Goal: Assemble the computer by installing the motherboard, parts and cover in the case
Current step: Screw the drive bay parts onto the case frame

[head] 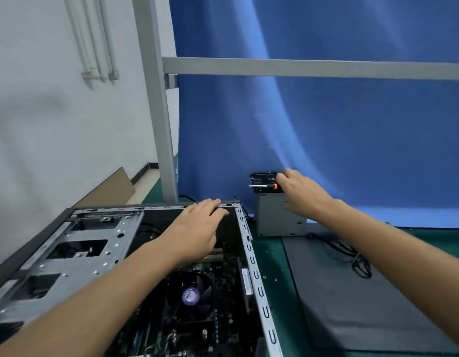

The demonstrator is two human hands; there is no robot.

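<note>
Motherboard [197,313] sits seated inside the open case [251,256], and the left hand [197,228] lies flat with fingers together on the case's far rim. Just right of the case, the right hand [304,193] curls onto the screwdriver [263,186] atop the grey power supply [280,217]. Probably fetching the tool; the cover [352,292] waits right of the case.
</note>
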